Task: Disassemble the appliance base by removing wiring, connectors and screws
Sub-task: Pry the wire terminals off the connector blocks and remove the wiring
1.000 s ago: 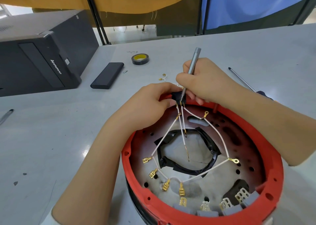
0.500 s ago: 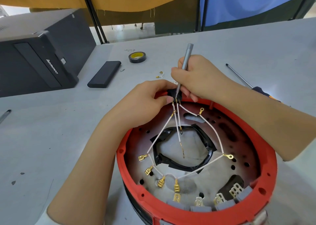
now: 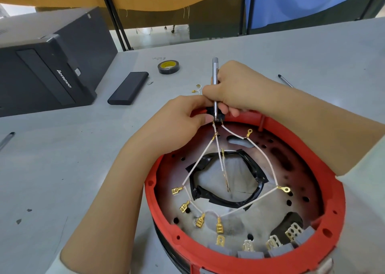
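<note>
The round red appliance base (image 3: 337,211) lies open side up on the grey table. White wires (image 3: 200,165) with brass spade and ring terminals fan out inside it from a small black connector block (image 3: 218,117) at the far rim. My left hand (image 3: 179,119) pinches that block. My right hand (image 3: 233,86) grips a slim silver screwdriver (image 3: 215,69), held almost upright, its tip down on the block. A black taped ring (image 3: 256,182) rims the centre opening. Grey terminal housings (image 3: 250,253) line the near rim.
A black computer tower (image 3: 45,65) lies at the far left, a flat black case (image 3: 129,88) beside it. A tape roll (image 3: 168,67), loose brass terminals (image 3: 195,88), a second screwdriver (image 3: 285,81) at the right and a pen-like tool (image 3: 6,140) at the left edge rest on the table.
The screwdriver has gone from leaning right to nearly upright, tip staying on the black block. Both hands keep their hold; the view has shifted slightly.
</note>
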A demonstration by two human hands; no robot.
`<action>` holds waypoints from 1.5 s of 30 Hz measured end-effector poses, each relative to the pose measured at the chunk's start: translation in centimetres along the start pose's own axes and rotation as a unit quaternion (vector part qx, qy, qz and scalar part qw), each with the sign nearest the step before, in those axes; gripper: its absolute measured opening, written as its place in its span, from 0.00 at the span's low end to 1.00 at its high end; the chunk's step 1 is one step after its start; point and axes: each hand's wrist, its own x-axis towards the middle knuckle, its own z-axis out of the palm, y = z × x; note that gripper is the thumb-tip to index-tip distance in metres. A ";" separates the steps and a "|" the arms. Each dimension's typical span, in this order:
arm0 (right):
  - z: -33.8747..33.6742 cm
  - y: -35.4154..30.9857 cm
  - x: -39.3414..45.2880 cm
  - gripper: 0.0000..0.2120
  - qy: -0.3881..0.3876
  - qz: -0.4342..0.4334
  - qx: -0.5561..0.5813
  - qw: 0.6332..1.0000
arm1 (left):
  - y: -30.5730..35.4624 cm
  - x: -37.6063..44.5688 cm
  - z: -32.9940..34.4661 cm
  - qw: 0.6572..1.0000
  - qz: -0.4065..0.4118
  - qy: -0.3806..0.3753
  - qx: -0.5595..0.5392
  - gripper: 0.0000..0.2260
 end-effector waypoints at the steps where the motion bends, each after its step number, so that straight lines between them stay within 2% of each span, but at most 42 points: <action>1: -0.1 0.1 -0.1 0.17 0.003 0.002 0.005 1.000 | 0.0 0.0 0.0 1.000 -0.001 0.002 0.001 0.13; 3: -0.5 0.5 -0.3 0.17 0.016 0.000 0.045 0.999 | 0.1 0.0 0.0 1.000 -0.004 0.008 0.008 0.14; 6: -1.3 0.8 -1.4 0.15 0.026 -0.043 0.165 0.985 | 0.1 0.1 0.1 1.000 -0.010 0.016 0.020 0.13; 10: -2.0 0.5 -4.5 0.11 -0.031 -0.112 0.167 0.979 | 0.0 0.2 0.1 1.000 -0.006 0.012 0.025 0.13; 13: -2.0 0.6 -7.3 0.08 -0.091 -0.104 0.085 0.987 | 0.0 0.1 0.2 1.000 0.000 0.012 0.028 0.12; 15: -1.2 0.7 -8.6 0.05 -0.103 -0.083 -0.085 0.988 | 0.1 0.0 0.2 0.999 -0.006 0.018 0.026 0.13; 17: 0.2 0.7 -9.4 0.07 -0.064 -0.080 -0.276 0.955 | 0.1 0.0 0.1 0.999 -0.013 0.023 0.026 0.13; 18: 1.1 0.5 -9.6 0.08 -0.041 -0.091 -0.325 0.940 | 0.1 0.0 0.1 0.999 -0.013 0.023 0.027 0.14; 22: 3.5 0.1 -9.3 0.08 -0.052 -0.096 -0.383 0.917 | 0.0 -0.1 0.1 0.999 -0.012 0.026 0.030 0.14; 27: 3.8 0.1 -9.8 0.14 -0.044 -0.080 -0.385 0.918 | -0.2 -0.1 0.2 0.999 -0.015 0.027 0.032 0.13; 34: 3.5 0.0 -9.8 0.14 -0.109 -0.042 -0.329 0.937 | -0.3 0.0 0.2 0.999 -0.007 0.025 0.041 0.13; 37: 2.9 0.0 -9.9 0.16 -0.116 -0.019 -0.213 0.970 | -0.3 0.0 0.2 0.999 -0.004 0.025 0.040 0.13; 39: 2.5 0.4 -9.9 0.09 -0.092 -0.023 -0.132 0.987 | -0.2 0.0 0.2 0.999 -0.001 0.027 0.040 0.13; 42: 2.2 0.6 -10.1 0.16 -0.051 -0.036 -0.015 0.998 | -0.1 0.0 0.1 0.999 0.001 0.027 0.040 0.14; 45: 1.9 0.0 -10.1 0.18 -0.031 -0.028 0.072 0.997 | -0.1 0.0 0.1 0.999 0.002 0.022 0.037 0.14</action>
